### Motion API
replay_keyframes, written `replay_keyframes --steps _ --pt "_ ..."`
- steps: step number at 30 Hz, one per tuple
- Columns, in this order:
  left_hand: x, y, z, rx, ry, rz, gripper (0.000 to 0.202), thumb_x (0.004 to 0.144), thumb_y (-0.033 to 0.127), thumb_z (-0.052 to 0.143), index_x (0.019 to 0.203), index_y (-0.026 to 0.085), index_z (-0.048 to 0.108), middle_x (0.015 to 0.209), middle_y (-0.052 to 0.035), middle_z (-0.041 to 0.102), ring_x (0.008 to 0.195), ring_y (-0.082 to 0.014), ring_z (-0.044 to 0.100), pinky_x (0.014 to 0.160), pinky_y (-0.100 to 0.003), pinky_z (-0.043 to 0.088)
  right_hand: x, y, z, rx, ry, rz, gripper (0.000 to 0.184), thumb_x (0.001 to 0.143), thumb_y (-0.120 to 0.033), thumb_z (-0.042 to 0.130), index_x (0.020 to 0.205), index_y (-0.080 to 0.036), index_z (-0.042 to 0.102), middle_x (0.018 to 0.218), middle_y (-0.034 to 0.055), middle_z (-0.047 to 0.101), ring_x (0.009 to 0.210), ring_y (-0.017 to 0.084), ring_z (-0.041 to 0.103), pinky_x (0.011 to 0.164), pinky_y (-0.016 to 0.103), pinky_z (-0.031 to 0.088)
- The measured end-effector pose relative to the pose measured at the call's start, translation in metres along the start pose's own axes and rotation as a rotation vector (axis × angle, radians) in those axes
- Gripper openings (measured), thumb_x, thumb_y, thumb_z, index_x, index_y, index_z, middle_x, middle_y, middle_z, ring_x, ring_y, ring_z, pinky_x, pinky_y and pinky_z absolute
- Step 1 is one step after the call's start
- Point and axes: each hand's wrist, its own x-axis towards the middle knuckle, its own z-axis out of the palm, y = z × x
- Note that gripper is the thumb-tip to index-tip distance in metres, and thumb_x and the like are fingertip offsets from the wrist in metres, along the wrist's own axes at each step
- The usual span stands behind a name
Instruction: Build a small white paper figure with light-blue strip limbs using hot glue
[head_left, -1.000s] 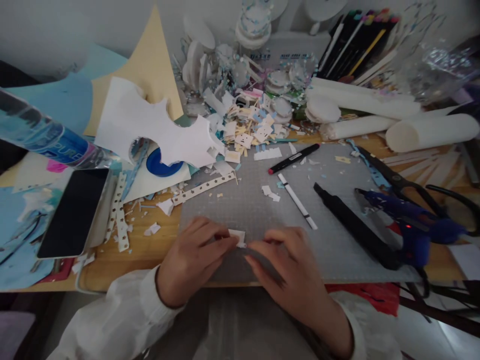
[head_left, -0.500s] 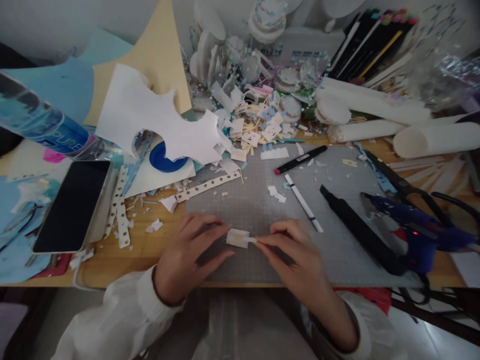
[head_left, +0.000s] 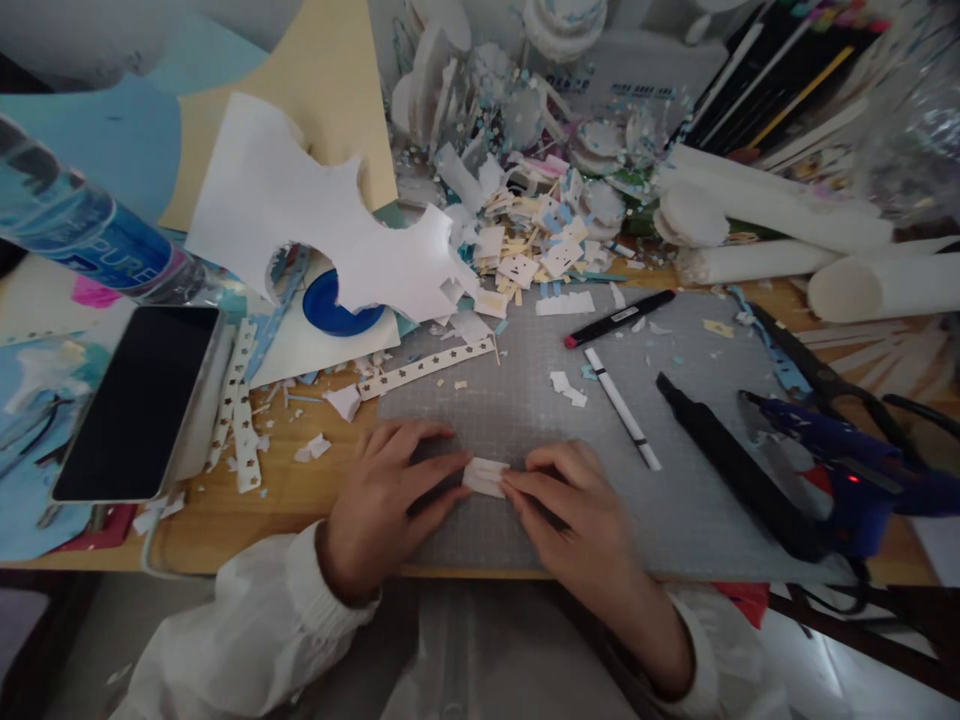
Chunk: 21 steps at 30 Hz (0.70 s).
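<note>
A small white paper rectangle (head_left: pixel 480 481) lies on the grey cutting mat (head_left: pixel 517 405) near the table's front edge. Thumb and index finger of my left hand (head_left: pixel 394 490) grip its left end. My right hand (head_left: pixel 574 505) pinches a narrow white paper strip (head_left: pixel 493 468) that lies across the rectangle's face. The fingertips hide the strip's right end. Beyond my right hand rest a white marker (head_left: pixel 622 410) and a black pen with a red end (head_left: pixel 619 319).
On the right are a black-handled cutter (head_left: pixel 739 470) and a blue glue gun (head_left: pixel 855 480) with a lit red light. A phone (head_left: pixel 139 400) and a water bottle (head_left: pixel 97 230) are at left. Paper cutouts (head_left: pixel 540 240) are heaped at the back, and scraps litter the mat.
The strip has moved left from the rectangle's right edge onto its face, with my right hand. My left finger and thumb have closed on the rectangle's left end. The view has shifted slightly.
</note>
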Motion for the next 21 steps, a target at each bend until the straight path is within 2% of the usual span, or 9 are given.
replay_keyframes --steps 13,18,21 --pt "0.000 0.000 0.001 0.012 0.016 0.011 0.020 0.088 0.024 0.063 0.107 0.024 0.069 0.113 -0.0089 0.061 0.101 -0.0263 0.054 0.083 -0.044 0.046 0.003 -0.003 0.001 -0.030 -0.054 -0.015 0.014 0.087 -0.007 0.057 0.082 -0.016 0.067 0.078 0.0040 0.057 0.075 0.017 0.045 0.067 0.034 0.035" --pt "-0.004 0.011 -0.001 0.198 0.092 0.184 0.025 0.089 0.021 0.059 0.113 0.024 0.066 0.114 -0.0081 0.065 0.102 -0.0254 0.056 0.086 -0.043 0.042 0.003 -0.001 0.003 -0.003 -0.068 0.011 0.014 0.089 -0.009 0.056 0.084 -0.017 0.066 0.078 0.0029 0.057 0.076 0.017 0.046 0.068 0.034 0.036" --pt "-0.005 0.018 -0.002 0.280 0.081 0.206 0.022 0.090 0.024 0.057 0.109 0.024 0.068 0.109 -0.0065 0.068 0.102 -0.0250 0.058 0.089 -0.042 0.038 0.001 0.000 0.003 0.006 -0.080 0.035 0.012 0.089 -0.011 0.056 0.085 -0.018 0.065 0.080 0.0028 0.055 0.078 0.017 0.048 0.069 0.034 0.039"
